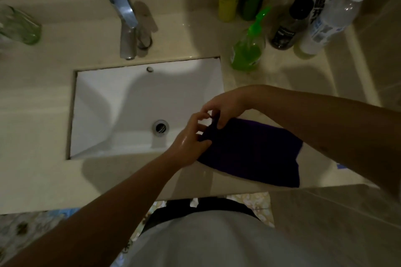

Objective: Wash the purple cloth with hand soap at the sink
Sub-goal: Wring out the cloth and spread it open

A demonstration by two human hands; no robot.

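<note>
Both hands pinch one corner of purple cloth (249, 154) at sink's 4 o'clock edge.
Cloth lies on countertop (43, 169), its left corner over the white sink (121, 102) rim; left hand (191, 143) & right hand (221, 108) meet there, fingertips curled onto the fabric, other fingers spread. Drain (160, 127) just at 9 o'clock of hands. Green hand soap pump bottle (248, 46) at 12 o'clock of cloth, well apart. Faucet (127, 26) at sink's 12; dark bottle (290, 24) & white bottle (325, 24) at 1 o'clock; green glass (19, 26) at 10.
</note>
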